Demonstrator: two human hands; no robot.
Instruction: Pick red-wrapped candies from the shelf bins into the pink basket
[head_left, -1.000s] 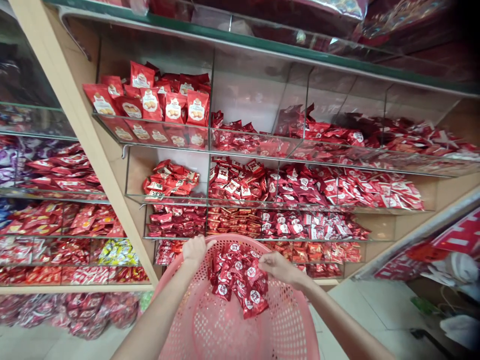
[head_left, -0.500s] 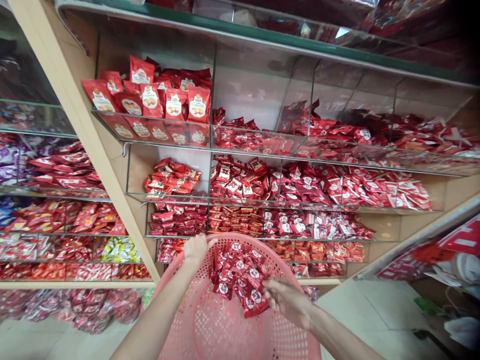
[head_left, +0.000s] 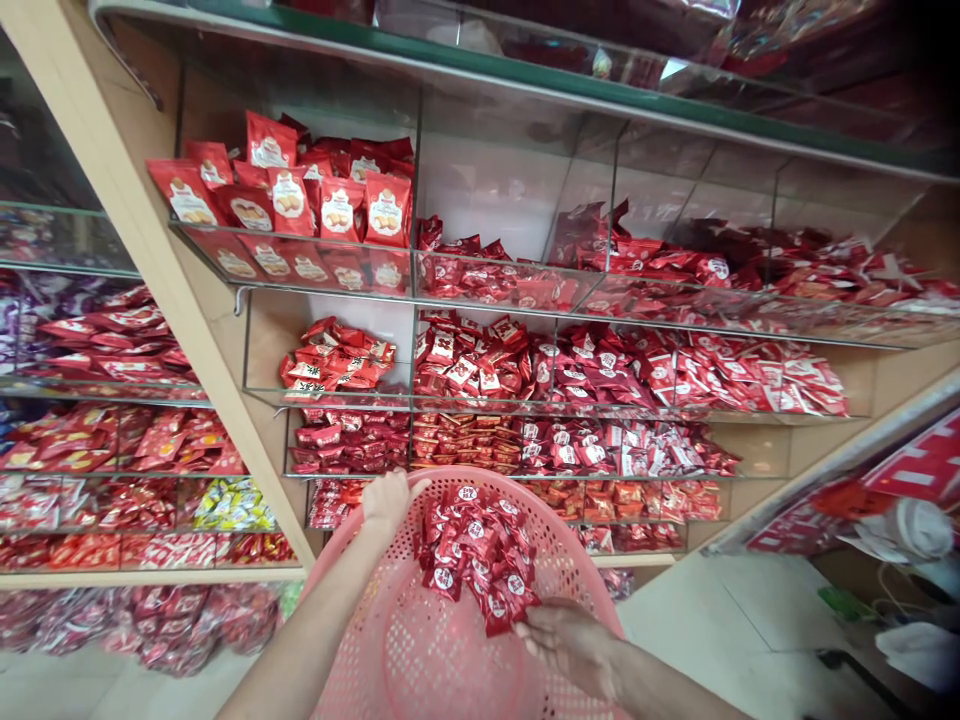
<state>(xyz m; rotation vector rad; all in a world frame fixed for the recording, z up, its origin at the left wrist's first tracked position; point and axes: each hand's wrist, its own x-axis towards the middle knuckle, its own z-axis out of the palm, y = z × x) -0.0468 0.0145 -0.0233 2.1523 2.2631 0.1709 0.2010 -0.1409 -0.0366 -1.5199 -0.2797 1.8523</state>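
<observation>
A pink perforated plastic basket [head_left: 420,660] is tilted up in front of me. My left hand [head_left: 386,500] grips its far rim, fingers wrapped over the edge. A heap of small red wrapped sweets [head_left: 472,555] lies against the basket's upper wall. My right hand [head_left: 562,640] is low inside the basket at the bottom edge of the heap, its fingertips touching the lowest red packet; the fingers are curled, and I cannot make out whether they hold a packet.
Glass-fronted shelves [head_left: 525,300] full of red snack packets fill the wall ahead. A second shelf unit [head_left: 112,400] stands at the left behind a wooden post [head_left: 187,300]. Bagged sweets [head_left: 150,620] lie on the floor at the left; pale floor tiles [head_left: 712,640] show at the right.
My right hand has slid down from the top right of the heap to its bottom edge. The left hand has stayed on the basket rim.
</observation>
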